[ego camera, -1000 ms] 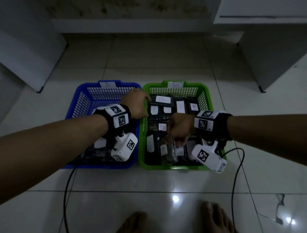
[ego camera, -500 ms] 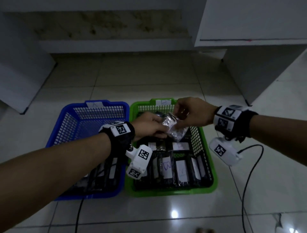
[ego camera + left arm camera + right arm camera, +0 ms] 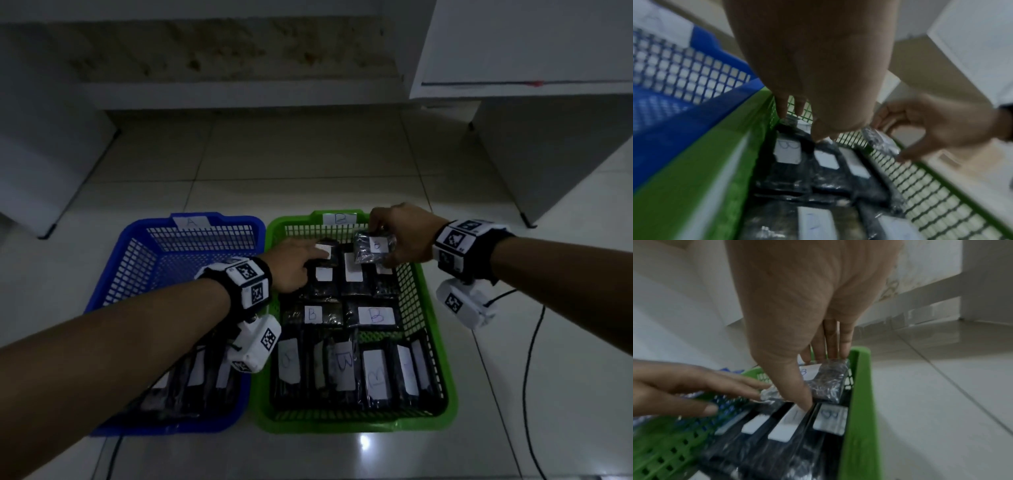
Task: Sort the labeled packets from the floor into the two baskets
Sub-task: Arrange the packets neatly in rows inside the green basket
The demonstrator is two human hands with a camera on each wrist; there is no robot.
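The green basket (image 3: 342,425) tagged B stands on the right, filled with several dark packets bearing white labels. The blue basket (image 3: 164,426) tagged A stands to its left, with a few packets at its near end under my left forearm. My right hand (image 3: 387,236) pinches a crinkly dark packet (image 3: 375,246) labelled B just above the green basket's back right corner; the same packet (image 3: 830,379) shows under my right fingers. My left hand (image 3: 308,257) reaches into the back left of the green basket, its straight fingers (image 3: 781,110) touching a packet (image 3: 323,253) there.
White cabinets stand at the left (image 3: 34,154) and back right (image 3: 548,137). A black cable (image 3: 527,359) trails over the tiles right of the green basket. Bare tiled floor lies behind both baskets.
Both hands were on the packet over the green basket's middle. My right hand has carried it to the back right corner, and my left hand has let go and dropped onto the packets.
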